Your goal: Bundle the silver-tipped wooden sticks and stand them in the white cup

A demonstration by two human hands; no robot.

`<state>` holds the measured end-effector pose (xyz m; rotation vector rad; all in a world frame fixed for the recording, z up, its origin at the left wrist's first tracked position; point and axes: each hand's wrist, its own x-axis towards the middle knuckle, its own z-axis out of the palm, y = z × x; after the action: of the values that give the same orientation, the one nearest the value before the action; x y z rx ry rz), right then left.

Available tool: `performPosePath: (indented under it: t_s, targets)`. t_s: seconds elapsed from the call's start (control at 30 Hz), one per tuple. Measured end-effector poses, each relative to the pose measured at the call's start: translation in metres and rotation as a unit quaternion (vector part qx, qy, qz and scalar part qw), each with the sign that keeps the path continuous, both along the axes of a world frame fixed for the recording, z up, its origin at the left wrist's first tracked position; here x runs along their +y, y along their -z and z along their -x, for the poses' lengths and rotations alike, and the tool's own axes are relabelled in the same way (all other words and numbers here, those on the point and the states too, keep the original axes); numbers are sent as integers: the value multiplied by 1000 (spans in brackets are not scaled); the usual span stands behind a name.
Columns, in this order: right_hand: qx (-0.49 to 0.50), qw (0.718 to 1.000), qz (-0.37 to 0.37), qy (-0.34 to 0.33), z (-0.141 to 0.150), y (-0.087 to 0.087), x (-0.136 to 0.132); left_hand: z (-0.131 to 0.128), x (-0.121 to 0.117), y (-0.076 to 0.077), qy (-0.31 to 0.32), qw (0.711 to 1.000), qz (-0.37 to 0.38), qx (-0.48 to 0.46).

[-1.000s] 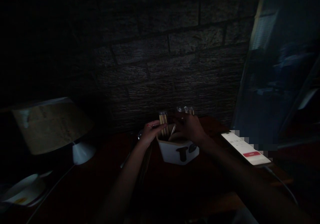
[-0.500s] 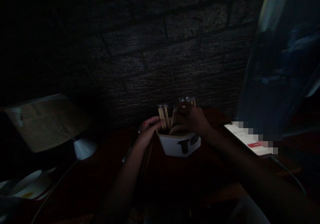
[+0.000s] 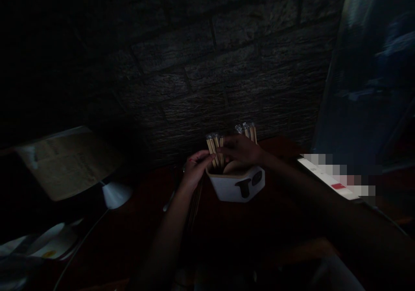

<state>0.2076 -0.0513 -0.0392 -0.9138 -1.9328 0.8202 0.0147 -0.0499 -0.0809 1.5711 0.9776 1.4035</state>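
Note:
A white, angular container (image 3: 228, 189) with dark markings stands on the dark reddish table near the stone wall. Wrapped chopsticks (image 3: 212, 149) stand upright at its left side, clear plastic at their tops. My left hand (image 3: 195, 170) grips this bunch, thumb in front and fingers behind. From the right, my right hand (image 3: 243, 149) reaches over the container, its fingers closed on chopsticks at the right of the same bunch. More wrapped chopsticks (image 3: 250, 131) rise behind my right hand. A pale round edge shows inside the container, mostly hidden.
A lit phone (image 3: 327, 176) with a cable lies to the right. At the left are a lamp-like object with a broad brownish top (image 3: 71, 161) and white cone (image 3: 116, 194), a cable, and white bowls or cups (image 3: 53, 241). Thin sticks lie beside my left forearm.
My right hand has moved left, bringing its chopsticks against the bunch at my left hand. The view has shifted slightly, and the container stays in place.

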Motion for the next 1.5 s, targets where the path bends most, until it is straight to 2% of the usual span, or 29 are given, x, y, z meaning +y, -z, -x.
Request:
performPosePath:
  t_s: [0.1, 0.2, 0.5, 0.83, 1.07, 1.2, 1.33, 1.5]
  targets:
    - [-30, 998, -54, 31, -1, -8, -2, -2, -2, -2, -4, 1000, 1, -1]
    - [-40, 996, -63, 41, 1, -12, -2, -1, -2, -2, -6, 1000, 6, -16]
    - [-26, 983, -117, 140, 8, 1, -11, 2, 3, 3, -3, 999, 9, -35]
    - [-16, 988, -107, 106, 8, 5, -7, 4, 7, 9, 13, 999, 23, -39]
    - [46, 995, -79, 34, 8, 11, 1, 3, 3, 4, 39, 998, 29, -34]
    - [37, 997, -74, 3, 7, 12, 1, 3, 4, 5, 15, 1000, 17, -21]
    - [37, 996, -80, 16, 7, 12, 1, 2, 5, 7, -7, 1000, 3, -22]
    - [51, 996, -74, 0, 8, 13, 3, -1, 4, 6, -23, 999, -18, -22]
